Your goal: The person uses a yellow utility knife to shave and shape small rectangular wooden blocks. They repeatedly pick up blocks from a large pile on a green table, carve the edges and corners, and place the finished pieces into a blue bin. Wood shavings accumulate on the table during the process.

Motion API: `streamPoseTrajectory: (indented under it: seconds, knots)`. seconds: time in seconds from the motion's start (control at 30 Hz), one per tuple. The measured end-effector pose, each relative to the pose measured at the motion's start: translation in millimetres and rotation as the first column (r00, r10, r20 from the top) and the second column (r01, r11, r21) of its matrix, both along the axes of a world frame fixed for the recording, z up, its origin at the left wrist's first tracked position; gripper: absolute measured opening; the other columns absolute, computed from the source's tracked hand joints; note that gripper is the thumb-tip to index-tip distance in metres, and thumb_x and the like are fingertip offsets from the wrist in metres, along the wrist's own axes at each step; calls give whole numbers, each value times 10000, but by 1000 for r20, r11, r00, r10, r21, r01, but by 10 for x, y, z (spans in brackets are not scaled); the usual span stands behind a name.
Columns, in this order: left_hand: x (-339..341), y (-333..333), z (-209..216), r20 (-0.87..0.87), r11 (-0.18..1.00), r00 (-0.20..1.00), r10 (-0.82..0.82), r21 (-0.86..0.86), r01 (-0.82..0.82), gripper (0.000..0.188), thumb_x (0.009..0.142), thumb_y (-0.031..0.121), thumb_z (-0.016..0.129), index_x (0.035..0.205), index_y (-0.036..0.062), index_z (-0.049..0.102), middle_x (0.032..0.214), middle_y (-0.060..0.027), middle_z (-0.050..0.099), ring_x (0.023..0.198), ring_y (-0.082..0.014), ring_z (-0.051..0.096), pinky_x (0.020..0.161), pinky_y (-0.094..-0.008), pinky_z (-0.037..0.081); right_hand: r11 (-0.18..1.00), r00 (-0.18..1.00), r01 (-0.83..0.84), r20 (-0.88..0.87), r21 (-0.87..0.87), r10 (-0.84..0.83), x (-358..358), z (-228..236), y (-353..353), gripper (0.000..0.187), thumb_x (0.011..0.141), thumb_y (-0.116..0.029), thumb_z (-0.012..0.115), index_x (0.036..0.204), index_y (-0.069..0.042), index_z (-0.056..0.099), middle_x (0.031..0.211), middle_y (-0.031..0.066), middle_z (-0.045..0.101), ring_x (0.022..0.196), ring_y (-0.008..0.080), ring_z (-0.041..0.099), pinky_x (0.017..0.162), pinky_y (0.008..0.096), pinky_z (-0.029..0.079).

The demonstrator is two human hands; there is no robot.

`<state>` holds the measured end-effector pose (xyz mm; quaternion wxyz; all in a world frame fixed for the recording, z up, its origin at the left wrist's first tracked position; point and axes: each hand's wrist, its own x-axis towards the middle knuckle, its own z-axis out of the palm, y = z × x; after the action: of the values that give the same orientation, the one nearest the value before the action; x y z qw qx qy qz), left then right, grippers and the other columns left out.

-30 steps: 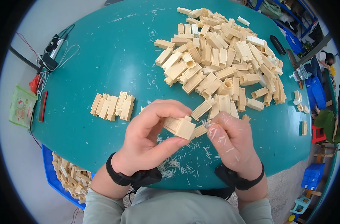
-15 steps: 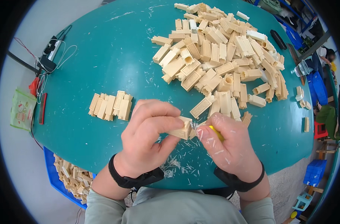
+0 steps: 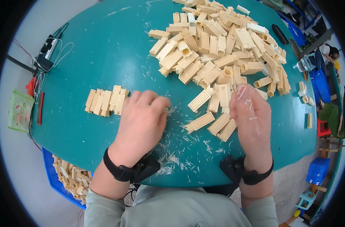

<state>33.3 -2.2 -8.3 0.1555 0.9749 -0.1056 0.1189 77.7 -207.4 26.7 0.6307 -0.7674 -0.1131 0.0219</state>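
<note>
Left hand [image 3: 142, 118] curls by a short row of blocks [image 3: 106, 102], right hand [image 3: 252, 113] by a far larger loose pile [image 3: 221, 44]. Whether either grips anything, I cannot tell.

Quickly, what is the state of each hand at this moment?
Left hand: beside the short row of blocks; its grip cannot be told.
Right hand: closed; whether it holds something is hidden.

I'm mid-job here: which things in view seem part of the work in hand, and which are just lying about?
Seemingly part of the work:
big beige pile, by the right hand
small beige group, beside the left hand
pale shavings
blue bin of similar pieces

Apparently just lying about:
power strip
red-and-black bar
green bag
clear bottle
dark oblong object
</note>
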Motion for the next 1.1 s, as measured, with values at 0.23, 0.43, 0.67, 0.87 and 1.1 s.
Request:
streamPoseTrajectory:
  seconds: [0.23, 0.43, 0.67, 0.87, 1.1]
  knots:
    - [-23, -250, 37, 9, 949, 974, -228, -219, 225, 272, 665, 83, 708, 898, 61, 568, 890, -96, 550, 801, -279, 513, 701, -354, 437, 1000, 1000, 9, -5, 5, -9, -5, 6, 10, 255, 917, -208, 518, 812, 20, 560, 609, 5, 448, 599, 45, 355, 518, 214, 342]
    - [-17, -242, -103, -82, 899, 972, -222, -403, 171, 344, 681, 4, 693, 981, 40, 527, 889, -100, 572, 773, -245, 557, 695, -311, 462, 998, 999, -27, -31, 55, 29, -24, -4, 27, 226, 901, -204, 544, 850, 14, 576, 643, 5, 491, 609, 39, 394, 531, 204, 358]
    - [-55, -139, 128, -37, 324, 952, -303, -944, 66, 433, 774, -47, 593, 1181, 10, 455, 907, -47, 572, 836, -107, 559, 786, -274, 475, 975, 974, -224, -40, 3, 224, -85, 13, 42, 254, 786, -128, 672, 985, -13, 563, 774, 27, 580, 703, 66, 511, 608, 221, 433]
    - [-75, -175, 58, 113, 292, 935, -338, -931, 218, 375, 800, -10, 593, 1150, -10, 458, 1008, -78, 555, 909, -142, 554, 820, -294, 460, 943, 937, -330, 108, -39, 332, -115, -70, 77, 312, 744, -96, 694, 1019, -11, 573, 861, 88, 604, 723, 132, 564, 652, 242, 458]
    - [-130, -171, 136, 12, -110, 888, -460, -993, -44, 387, 792, -2, 629, 1116, 8, 417, 1045, -81, 535, 931, -134, 542, 798, -267, 447, 882, 874, -469, 117, -46, 471, -74, -37, 52, 329, 751, -62, 649, 1067, -13, 570, 921, 122, 612, 808, 212, 611, 733, 290, 476]
